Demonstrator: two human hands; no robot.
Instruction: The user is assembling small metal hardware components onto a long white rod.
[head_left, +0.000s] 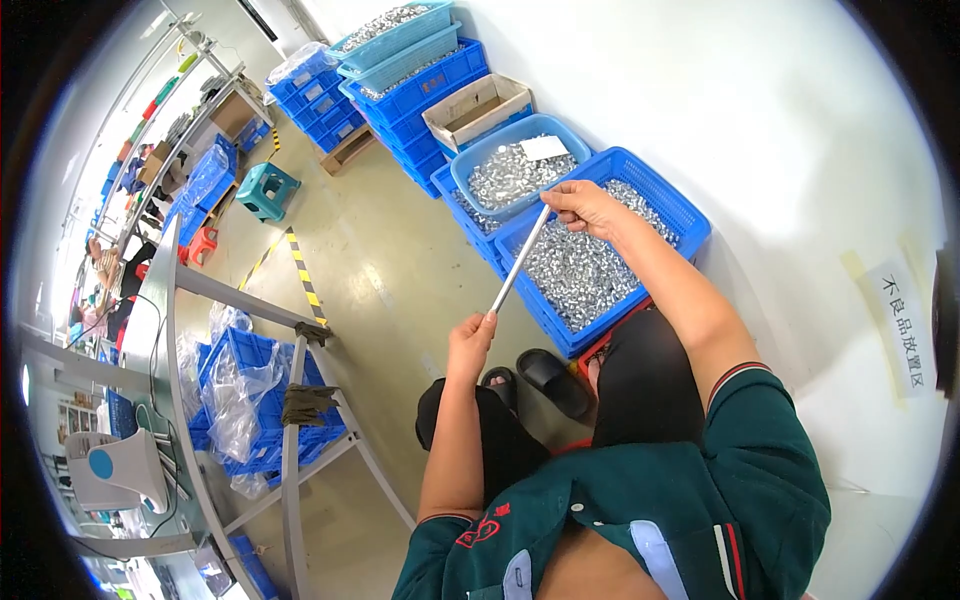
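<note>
A slim silvery rod [521, 262] is stretched slantwise between my two hands. My left hand [470, 345] is closed round its lower, nearer end. The upper end is pinched in the fingers of my right hand [585, 208], which hovers over a blue basket [690, 222]. Small shiny metal parts [575, 268] fill that basket; their exact kind is too small to tell. Just beyond, a light blue basin [462, 172] holds more such parts with a white card [544, 148] on top.
Stacked blue crates [405, 125] and a cardboard box [478, 108] line the white wall. At left stand a grey metal frame [292, 470], plastic-wrapped blue crates [250, 390] and a teal stool [267, 192]. A loose black slipper [553, 383] lies by my feet. People work at the far left.
</note>
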